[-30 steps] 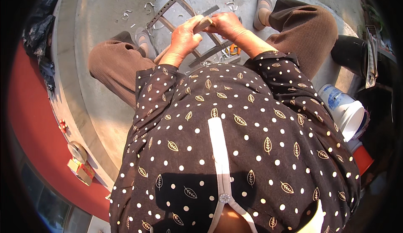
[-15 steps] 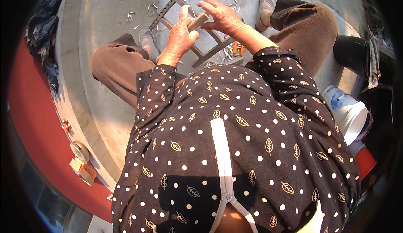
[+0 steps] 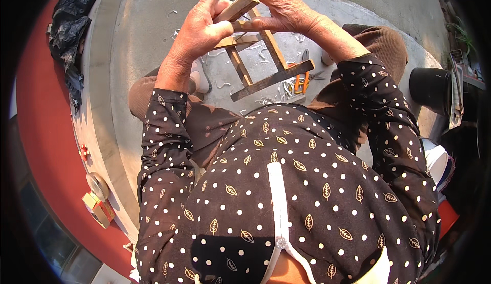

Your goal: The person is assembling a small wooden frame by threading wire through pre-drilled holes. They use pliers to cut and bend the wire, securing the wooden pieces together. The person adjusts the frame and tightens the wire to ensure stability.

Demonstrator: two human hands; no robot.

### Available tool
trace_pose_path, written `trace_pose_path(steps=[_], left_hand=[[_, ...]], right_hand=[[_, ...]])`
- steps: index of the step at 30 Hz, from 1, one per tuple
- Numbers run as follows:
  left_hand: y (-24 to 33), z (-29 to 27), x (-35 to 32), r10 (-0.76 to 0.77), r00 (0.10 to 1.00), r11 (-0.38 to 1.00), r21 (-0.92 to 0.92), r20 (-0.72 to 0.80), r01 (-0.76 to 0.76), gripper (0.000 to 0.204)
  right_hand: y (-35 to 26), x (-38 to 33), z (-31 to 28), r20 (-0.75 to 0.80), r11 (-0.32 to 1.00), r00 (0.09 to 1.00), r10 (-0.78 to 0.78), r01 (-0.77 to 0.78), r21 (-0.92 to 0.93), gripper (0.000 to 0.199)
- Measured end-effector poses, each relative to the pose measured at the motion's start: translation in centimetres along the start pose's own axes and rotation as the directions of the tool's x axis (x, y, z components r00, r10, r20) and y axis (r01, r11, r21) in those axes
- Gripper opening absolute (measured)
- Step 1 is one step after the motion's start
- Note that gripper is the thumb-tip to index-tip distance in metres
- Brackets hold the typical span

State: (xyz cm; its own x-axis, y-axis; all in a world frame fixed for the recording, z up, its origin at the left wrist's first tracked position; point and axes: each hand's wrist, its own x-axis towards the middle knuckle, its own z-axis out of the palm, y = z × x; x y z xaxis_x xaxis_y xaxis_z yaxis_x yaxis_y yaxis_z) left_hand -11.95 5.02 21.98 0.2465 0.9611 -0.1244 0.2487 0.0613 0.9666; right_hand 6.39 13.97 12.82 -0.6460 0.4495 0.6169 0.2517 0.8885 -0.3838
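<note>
A wooden frame (image 3: pixel 271 82), like that of a small stool, stands tilted between my knees, with crossbars joining its legs. My left hand (image 3: pixel 197 30) is closed round its upper part, the thumb along a short thick bar (image 3: pixel 238 7). On the other side of that bar, my right hand (image 3: pixel 281 7) grips the frame with the thumb below and the fingers over the top. The fingertips of both hands nearly meet, and the far end of the frame is partly hidden behind them. Orange-handled pliers (image 3: pixel 302 82) lie on the ground beside the frame's right leg.
White curled scraps (image 3: pixel 222 85) are scattered over the concrete floor (image 3: pixel 148 23). A black bucket (image 3: pixel 427 89) stands at the right, with a white bucket (image 3: pixel 434 160) and a red container (image 3: pixel 447 216) nearer. Black plastic sheeting (image 3: pixel 71 33) and a small box (image 3: pixel 98 208) are at the left.
The wooden frame has turned and tilted, looking larger and closer. Both hands have moved up and spread further around its top bar, and more of the pliers shows.
</note>
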Motion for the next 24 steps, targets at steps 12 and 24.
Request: trace_pose_path(steps=[12,24], left_hand=[[10.4,-3.4,-1.1,0.009,0.993,0.998,-0.058,0.119,-0.003,0.066],[8.9,0.1,-6.9,0.064,0.997,0.998,0.019,0.032,-0.064,0.045]], right_hand=[[-5.6,6.0,-7.7,-0.059,0.998,0.997,-0.057,0.057,0.002,0.060],[-11.5,1.5,-8.2,-0.031,0.999,0.999,0.039,-0.038,0.018,0.057]])
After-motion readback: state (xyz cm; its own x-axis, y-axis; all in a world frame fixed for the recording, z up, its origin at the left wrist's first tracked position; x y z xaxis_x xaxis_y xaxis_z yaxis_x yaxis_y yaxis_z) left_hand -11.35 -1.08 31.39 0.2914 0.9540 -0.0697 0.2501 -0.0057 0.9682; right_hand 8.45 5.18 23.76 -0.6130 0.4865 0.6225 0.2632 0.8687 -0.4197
